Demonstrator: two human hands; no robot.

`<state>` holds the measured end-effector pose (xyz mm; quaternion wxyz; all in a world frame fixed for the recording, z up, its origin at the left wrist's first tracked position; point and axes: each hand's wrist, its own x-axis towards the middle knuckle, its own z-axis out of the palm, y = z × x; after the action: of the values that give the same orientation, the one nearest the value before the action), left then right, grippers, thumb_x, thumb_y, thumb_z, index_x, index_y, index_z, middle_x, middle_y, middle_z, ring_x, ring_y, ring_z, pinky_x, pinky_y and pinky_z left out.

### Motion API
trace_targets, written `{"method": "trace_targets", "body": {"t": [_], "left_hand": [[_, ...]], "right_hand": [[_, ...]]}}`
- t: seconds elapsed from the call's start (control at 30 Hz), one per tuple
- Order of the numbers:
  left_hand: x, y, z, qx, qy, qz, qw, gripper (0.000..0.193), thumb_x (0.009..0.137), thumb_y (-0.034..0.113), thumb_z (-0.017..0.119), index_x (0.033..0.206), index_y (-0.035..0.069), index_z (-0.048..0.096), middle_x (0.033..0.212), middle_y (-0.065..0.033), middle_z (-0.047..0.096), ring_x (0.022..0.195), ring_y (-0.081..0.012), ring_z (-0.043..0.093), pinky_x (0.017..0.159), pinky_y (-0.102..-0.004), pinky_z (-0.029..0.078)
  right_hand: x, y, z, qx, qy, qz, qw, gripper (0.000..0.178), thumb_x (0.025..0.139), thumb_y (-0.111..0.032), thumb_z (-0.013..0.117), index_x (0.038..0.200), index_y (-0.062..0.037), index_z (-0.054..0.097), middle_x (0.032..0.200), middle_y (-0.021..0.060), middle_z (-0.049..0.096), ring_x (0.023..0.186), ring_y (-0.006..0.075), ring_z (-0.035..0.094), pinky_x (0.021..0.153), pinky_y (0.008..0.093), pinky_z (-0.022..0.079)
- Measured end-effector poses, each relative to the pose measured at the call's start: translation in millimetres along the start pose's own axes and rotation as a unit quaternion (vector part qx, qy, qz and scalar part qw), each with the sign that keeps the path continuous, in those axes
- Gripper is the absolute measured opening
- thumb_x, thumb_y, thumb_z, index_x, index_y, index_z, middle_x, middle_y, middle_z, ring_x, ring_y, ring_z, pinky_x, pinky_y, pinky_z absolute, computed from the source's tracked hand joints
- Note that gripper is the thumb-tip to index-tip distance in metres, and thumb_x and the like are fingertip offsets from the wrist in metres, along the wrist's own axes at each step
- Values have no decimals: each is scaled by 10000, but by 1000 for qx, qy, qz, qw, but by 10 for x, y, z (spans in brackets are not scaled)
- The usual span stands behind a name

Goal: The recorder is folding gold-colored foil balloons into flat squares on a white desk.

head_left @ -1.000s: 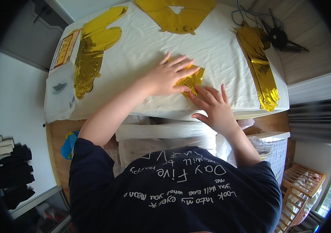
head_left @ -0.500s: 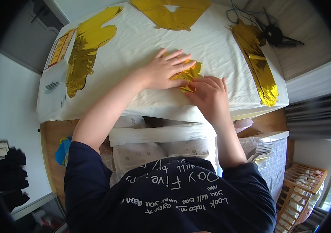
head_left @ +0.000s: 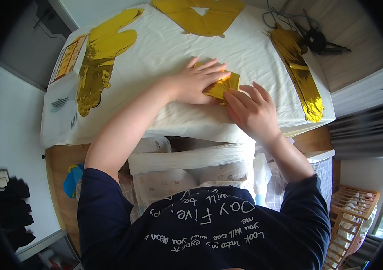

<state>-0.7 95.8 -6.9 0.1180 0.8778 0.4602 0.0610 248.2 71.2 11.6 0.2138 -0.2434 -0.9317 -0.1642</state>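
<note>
A small folded gold foil balloon (head_left: 232, 82), flat and creased, lies on the white-covered table before me. My left hand (head_left: 193, 85) rests flat over its left part with the fingers stretched out and spread. My right hand (head_left: 255, 111) has its thumb and fingers closed on the foil's near right edge, the other fingers loosely raised. Part of the foil is hidden under my left palm and fingers.
Larger flat gold foil balloons lie around: one at left (head_left: 99, 63), one at the far edge (head_left: 209, 22), one at right (head_left: 297, 72). A clear plastic package (head_left: 61, 105) sits far left. A black router with cables (head_left: 316, 41) is at the back right. White cloth covers the table (head_left: 155, 121).
My right hand has moved right and slightly nearer me, its fingers still on the foil's edge. The left hand has shifted slightly right with the foil and stays flat.
</note>
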Motion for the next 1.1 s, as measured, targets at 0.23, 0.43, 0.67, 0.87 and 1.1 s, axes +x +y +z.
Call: {"method": "trace_targets", "body": {"t": [0.23, 0.43, 0.67, 0.87, 1.1], "left_hand": [[-2, -30, -9, -2, -4, 22, 1000, 828, 958, 501, 631, 1652, 230, 270, 1736, -33, 188, 1609, -260, 116, 1282, -589, 32], [36, -64, 4, -22, -17, 2, 1000, 810, 1002, 620, 520, 1657, 224, 254, 1738, -22, 175, 1609, -245, 107, 1287, -569, 30], [31, 6, 80, 55, 9, -7, 998, 826, 1003, 689, 453, 1657, 228, 248, 1737, -7, 175, 1606, -231, 113, 1293, -556, 43], [26, 48, 85, 74, 11, -11, 997, 882, 976, 725, 459, 1661, 219, 231, 1736, -11, 173, 1608, -232, 97, 1294, -554, 30], [17, 29, 98, 79, 17, -2, 997, 867, 989, 680, 500, 1663, 211, 220, 1736, -27, 173, 1609, -235, 92, 1294, -555, 25]], "right_hand": [[45, 186, 42, 13, 36, -21, 999, 397, 805, -174, 784, 1196, -125, 731, 1176, 11, 723, 1129, 233, 657, 1001, 423, 512], [83, 318, 119, 8, 56, -106, 993, 330, 792, -160, 732, 1118, -112, 741, 1109, 12, 706, 1031, 212, 665, 919, 376, 546], [94, 399, 114, 11, 16, -180, 984, 332, 800, -125, 718, 1123, -60, 756, 1117, 61, 736, 982, 222, 703, 864, 364, 580], [86, 405, 30, 67, -41, -168, 983, 384, 823, -112, 699, 1198, -33, 724, 1160, 97, 729, 1023, 245, 722, 901, 360, 602], [-112, 391, 31, 268, -74, 5, 961, 430, 845, -62, 721, 1272, -22, 699, 1294, 135, 697, 1186, 308, 681, 1013, 426, 565]]}}
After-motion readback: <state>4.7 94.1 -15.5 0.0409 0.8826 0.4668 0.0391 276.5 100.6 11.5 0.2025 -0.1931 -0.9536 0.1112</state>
